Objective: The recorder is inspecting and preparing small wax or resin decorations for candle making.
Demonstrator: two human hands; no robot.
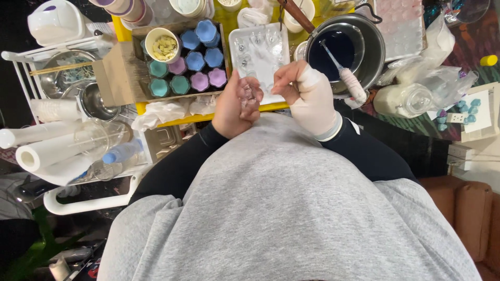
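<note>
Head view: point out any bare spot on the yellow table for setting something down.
Little bare room. A yellow strip shows between the cardboard box and the crumpled tissues; another lies above the white tray. The rest is crowded: pot, jar, bags.

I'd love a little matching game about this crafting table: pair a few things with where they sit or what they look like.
Things:
1. metal pot
2. cardboard box
3. left hand
4. right hand

Descriptions:
A. wrapped in white, fingers pinching
B. holds dark blue liquid and a stirring tool
C. bare, cupping a small clear piece
D. filled with blue, teal and purple flower-shaped moulds

Pairs: 1-B, 2-D, 3-C, 4-A
</note>
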